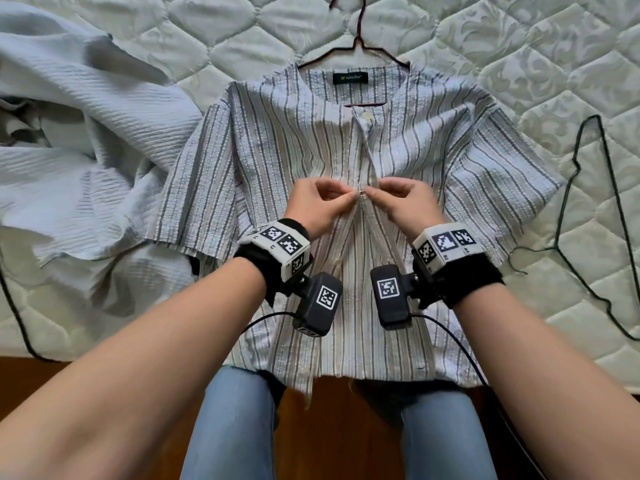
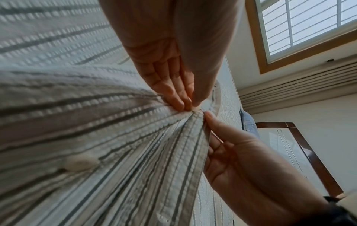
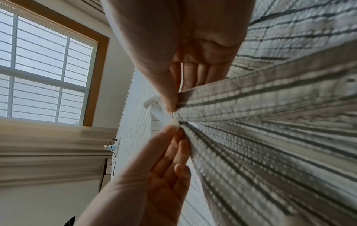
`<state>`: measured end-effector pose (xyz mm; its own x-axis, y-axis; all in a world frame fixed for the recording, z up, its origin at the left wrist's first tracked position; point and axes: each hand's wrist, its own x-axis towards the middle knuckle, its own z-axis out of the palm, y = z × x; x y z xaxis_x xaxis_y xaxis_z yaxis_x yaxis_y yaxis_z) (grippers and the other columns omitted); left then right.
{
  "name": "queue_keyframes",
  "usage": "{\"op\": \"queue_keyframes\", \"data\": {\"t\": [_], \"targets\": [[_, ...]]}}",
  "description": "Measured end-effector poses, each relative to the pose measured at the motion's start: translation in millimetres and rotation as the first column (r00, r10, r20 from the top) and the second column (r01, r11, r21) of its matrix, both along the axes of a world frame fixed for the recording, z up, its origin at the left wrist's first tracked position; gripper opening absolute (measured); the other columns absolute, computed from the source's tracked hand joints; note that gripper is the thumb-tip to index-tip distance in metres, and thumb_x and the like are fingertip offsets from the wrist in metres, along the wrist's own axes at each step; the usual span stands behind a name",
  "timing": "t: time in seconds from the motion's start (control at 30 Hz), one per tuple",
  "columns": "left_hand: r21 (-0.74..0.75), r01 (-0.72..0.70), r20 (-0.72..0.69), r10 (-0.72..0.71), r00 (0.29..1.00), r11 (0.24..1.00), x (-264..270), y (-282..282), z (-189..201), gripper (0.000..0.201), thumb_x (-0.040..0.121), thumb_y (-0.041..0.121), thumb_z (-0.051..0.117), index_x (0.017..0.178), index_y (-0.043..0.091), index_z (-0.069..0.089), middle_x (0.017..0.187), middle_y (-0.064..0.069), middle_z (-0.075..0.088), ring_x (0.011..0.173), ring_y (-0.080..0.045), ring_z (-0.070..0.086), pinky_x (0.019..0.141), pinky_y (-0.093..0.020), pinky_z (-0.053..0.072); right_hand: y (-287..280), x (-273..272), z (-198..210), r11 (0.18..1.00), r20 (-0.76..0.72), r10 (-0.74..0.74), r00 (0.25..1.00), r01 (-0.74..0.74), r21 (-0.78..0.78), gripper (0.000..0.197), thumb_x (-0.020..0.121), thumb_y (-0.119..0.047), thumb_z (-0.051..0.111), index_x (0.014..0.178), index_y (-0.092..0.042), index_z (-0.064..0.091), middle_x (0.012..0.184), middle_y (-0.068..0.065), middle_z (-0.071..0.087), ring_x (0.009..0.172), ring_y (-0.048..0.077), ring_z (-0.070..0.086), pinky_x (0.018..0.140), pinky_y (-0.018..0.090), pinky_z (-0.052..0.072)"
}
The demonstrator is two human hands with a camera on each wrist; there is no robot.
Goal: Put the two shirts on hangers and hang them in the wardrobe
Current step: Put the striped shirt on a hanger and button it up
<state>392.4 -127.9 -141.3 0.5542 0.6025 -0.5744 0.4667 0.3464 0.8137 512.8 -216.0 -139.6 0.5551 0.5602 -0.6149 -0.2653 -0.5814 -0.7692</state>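
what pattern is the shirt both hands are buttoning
The shirt has vertical grey stripes on white; clearest in the head view.

Striped shirt (image 1: 277, 140) mid-mattress (image 1: 519, 46) – 2nd shirt (image 1: 86, 133) left, spare hanger (image 1: 588, 202) right.

Stripes, quilting and pale blue before you

You see a shirt (image 1: 277, 150) in white with grey and tan stripes, a white button (image 1: 366, 116) and a black label (image 1: 349, 79); a dark red hanger (image 1: 356, 36); a plain pale blue shirt (image 1: 86, 133); a dark green hanger (image 1: 609, 188); a pale green quilted mattress (image 1: 519, 46); your blue jeans (image 1: 228, 427).
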Motion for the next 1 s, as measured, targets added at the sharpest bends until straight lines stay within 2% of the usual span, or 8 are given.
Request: {"op": "queue_keyframes", "data": {"t": [0.17,0.3,0.4,0.53,0.6,0.73,0.83,1.0], "targets": [[0.105,-0.005,-0.026,0.008,1.000,0.994,-2,2,-1,0.010,0.078,0.007,0.072,0.073,0.013,0.066,0.072,0.003,0.066,0.063,0.000,0.062,0.066,-0.010,0.051,4,-3,8,0.998,-0.170,-0.038,0.985,0.046,0.040,0.009,0.088,-0.010,0.060,0.082,-0.008,0.066,0.062,-0.008,0.069,0.058,0.001,0.066,0.052,0.013,0.052],[0.130,-0.009,-0.033,0.013,0.999,0.991,-2,-1,-2,0.006,0.078,0.000,0.070,0.083,0.002,0.069,0.072,0.006,0.064,0.057,0.010,0.059,0.067,-0.007,0.050,8,-4,8,0.998,-0.221,-0.011,0.975,0.023,0.052,0.011,0.086,0.007,0.055,0.087,-0.001,0.062,0.051,-0.008,0.067,0.050,0.003,0.065,0.051,0.014,0.054],[0.113,-0.035,-0.044,0.040,0.998,0.993,-1,-3,-2,0.006,0.077,0.001,0.071,0.081,0.007,0.070,0.073,0.004,0.066,0.063,0.004,0.062,0.073,-0.013,0.052,10,-5,7,0.999,-0.178,0.048,0.983,-0.043,0.032,0.024,0.080,0.014,0.058,0.074,-0.009,0.059,0.049,-0.009,0.066,0.049,0.001,0.064,0.052,0.012,0.053],[0.052,-0.050,-0.055,0.053,0.997,0.997,1,-4,1,0.007,0.078,0.018,0.073,0.079,0.012,0.073,0.079,-0.007,0.072,0.077,-0.018,0.068,0.082,-0.033,0.056,11,-3,3,0.992,-0.032,0.128,0.991,-0.127,0.022,0.031,0.074,0.014,0.065,0.069,-0.016,0.057,0.061,-0.004,0.066,0.053,0.000,0.063,0.057,0.015,0.055],[0.046,-0.019,-0.072,0.022,0.997,0.999,5,-5,5,0.017,0.076,0.027,0.075,0.078,0.010,0.072,0.078,-0.009,0.072,0.077,-0.018,0.068,0.078,-0.030,0.055,9,-1,2,0.986,0.061,0.165,0.984,-0.166,0.011,0.032,0.070,0.008,0.071,0.069,-0.019,0.054,0.068,0.000,0.063,0.060,0.005,0.062,0.064,0.020,0.056],[0.088,0.016,-0.184,0.001,0.983,0.996,11,-1,5,0.016,0.075,0.014,0.071,0.061,0.019,0.066,0.067,-0.007,0.068,0.068,-0.019,0.067,0.078,-0.032,0.057,8,-3,4,0.983,0.108,0.178,0.978,-0.181,0.026,0.035,0.066,0.008,0.075,0.069,-0.018,0.053,0.068,0.001,0.063,0.064,0.009,0.062,0.068,0.021,0.056],[0.028,-0.011,-0.210,0.016,0.978,1.000,13,1,3,0.015,0.074,0.008,0.070,0.062,0.014,0.064,0.070,-0.012,0.067,0.072,-0.025,0.066,0.084,-0.041,0.057,6,-1,4,0.988,0.052,0.148,0.988,-0.150,0.039,0.035,0.066,0.008,0.076,0.070,-0.018,0.052,0.068,0.001,0.063,0.059,0.003,0.062,0.065,0.017,0.055],[-0.108,-0.065,-0.157,0.048,0.986,0.992,7,-2,0,0.018,0.076,-0.001,0.071,0.069,0.011,0.060,0.064,-0.002,0.062,0.055,-0.009,0.059,0.063,-0.022,0.054,1,4,1,0.992,-0.086,0.127,0.988,-0.125,0.022,0.026,0.073,0.006,0.072,0.075,-0.014,0.055,0.075,0.003,0.064,0.065,0.004,0.064,0.067,0.017,0.056]]}}
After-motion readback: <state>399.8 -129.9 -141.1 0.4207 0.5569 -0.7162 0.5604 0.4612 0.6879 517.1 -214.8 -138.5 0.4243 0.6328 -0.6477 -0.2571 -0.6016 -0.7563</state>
